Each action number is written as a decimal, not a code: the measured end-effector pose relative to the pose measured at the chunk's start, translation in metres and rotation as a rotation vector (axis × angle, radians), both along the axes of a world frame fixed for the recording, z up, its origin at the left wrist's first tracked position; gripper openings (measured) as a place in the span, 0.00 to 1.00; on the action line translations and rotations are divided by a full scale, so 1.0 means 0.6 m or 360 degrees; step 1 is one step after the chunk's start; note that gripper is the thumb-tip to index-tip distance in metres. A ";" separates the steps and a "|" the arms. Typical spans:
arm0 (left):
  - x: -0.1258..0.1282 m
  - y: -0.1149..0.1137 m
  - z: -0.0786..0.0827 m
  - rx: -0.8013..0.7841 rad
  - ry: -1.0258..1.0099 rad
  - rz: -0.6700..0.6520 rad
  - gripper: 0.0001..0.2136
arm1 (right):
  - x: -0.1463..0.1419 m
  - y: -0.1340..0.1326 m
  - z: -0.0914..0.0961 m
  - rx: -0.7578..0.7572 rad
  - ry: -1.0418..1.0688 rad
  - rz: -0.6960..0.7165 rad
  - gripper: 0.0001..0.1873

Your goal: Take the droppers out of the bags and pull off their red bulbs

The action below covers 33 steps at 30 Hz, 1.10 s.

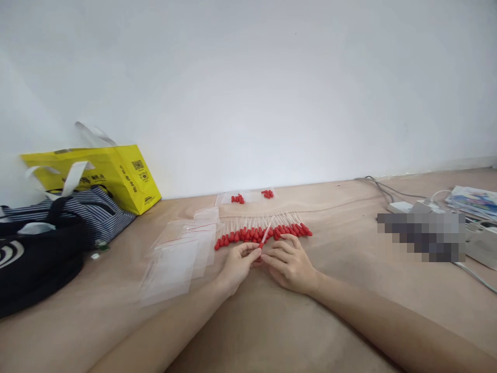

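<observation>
My left hand [239,264] pinches a dropper [265,237] with a clear thin tube and a red bulb. The bulb sits between thumb and forefinger, and the tube slants up to the right. Close against it on the right is my right hand [289,264], its fingers bent and apart, fingertips by the bulb and the left fingers. Its thumb is hidden, and I see nothing held in it. Just beyond both hands lies a row of similar droppers [297,229], red bulbs towards me. Clear zip bags [173,267] overlap to the left of my left hand.
Two small clusters of red-bulbed droppers [267,194] lie on clear bags near the wall. At left stand a yellow bag [143,176], a striped bag [103,215] and a black bag [46,259]. Cables, white adapters [399,207] and printed sheets [473,199] occupy the right side.
</observation>
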<state>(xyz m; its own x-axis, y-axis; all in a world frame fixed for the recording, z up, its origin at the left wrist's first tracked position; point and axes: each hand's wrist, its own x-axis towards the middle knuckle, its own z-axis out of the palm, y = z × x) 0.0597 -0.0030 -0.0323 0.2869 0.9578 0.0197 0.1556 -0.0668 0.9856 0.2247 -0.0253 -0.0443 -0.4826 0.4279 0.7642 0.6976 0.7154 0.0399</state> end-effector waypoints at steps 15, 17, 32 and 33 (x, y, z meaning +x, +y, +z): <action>-0.048 0.002 -0.004 0.1487 0.0965 -0.0256 0.09 | 0.017 0.028 -0.007 -0.0109 -0.0096 -0.0033 0.10; -0.044 0.004 -0.009 0.1463 0.0971 -0.0232 0.10 | 0.015 0.030 -0.008 -0.0109 -0.0110 -0.0055 0.10; -0.038 0.025 -0.036 0.1896 0.1153 -0.0154 0.12 | 0.006 0.036 -0.014 0.0103 -0.0175 -0.0095 0.08; -0.037 0.024 -0.034 0.1947 0.1168 -0.0146 0.12 | 0.006 0.035 -0.013 0.0105 -0.0181 -0.0093 0.09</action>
<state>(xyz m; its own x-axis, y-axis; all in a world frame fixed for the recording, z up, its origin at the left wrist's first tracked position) 0.0376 0.0114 -0.0530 0.6524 0.4245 0.6278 0.5447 -0.8387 0.0011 0.2283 -0.0042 -0.0524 -0.5433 0.4081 0.7337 0.7261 0.6671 0.1667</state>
